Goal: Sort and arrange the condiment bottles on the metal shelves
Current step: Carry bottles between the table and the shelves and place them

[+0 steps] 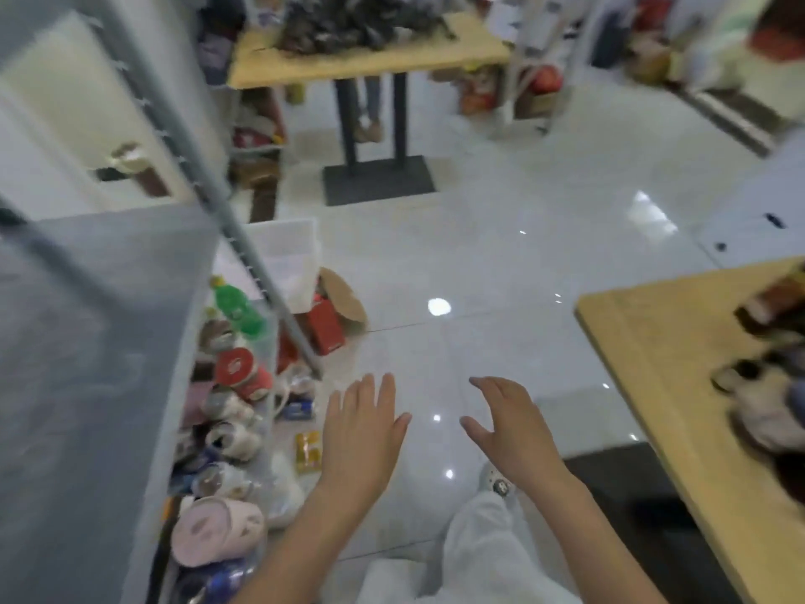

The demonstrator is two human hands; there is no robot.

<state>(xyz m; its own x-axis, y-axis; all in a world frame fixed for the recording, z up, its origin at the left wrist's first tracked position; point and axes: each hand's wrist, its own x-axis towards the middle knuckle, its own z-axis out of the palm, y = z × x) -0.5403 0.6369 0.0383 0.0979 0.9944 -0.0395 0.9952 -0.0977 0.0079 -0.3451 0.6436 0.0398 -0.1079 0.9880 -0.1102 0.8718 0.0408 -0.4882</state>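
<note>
A: Hands first, quick.
B: L hand (361,433) palm down, fingers straight and slightly spread, nothing in it. Hangs over the white tile floor (501,263), near the front edge of the metal shelf (87,342). R hand (512,431) palm down too, fingers loosely bent, thumb out to the side, nothing held. Hands apart, no contact w/ anything.
A: Bottles?
B: All on the lower tier at frame left, under the grey top board. Blurry, labels unreadable. Green bottle (237,307) at the far end, next to the slanted shelf post (244,237). Nearer: red-lidded jar (239,370), then a row of small jars (231,438) w/ pale tops, can't tell what kind. Closest to cam: pink tub (213,529). Standing or lying, can't tell from this angle.
A: Floor clutter?
B: Yellow packet (308,451) just left of L hand, blue packet (298,409) beyond it. Clear plastic bin (287,255) by the post, red box (324,326) & cardboard flap (344,298) beside it.
A: Anything else?
B: Near table (653,385) at right, wood top, blurred items on it, well apart from R hand. Far table (457,52) at the back w/ a dark heap (361,19) on top. White trouser leg (475,555) & shoe (496,483) at bottom, under the R wrist.
</note>
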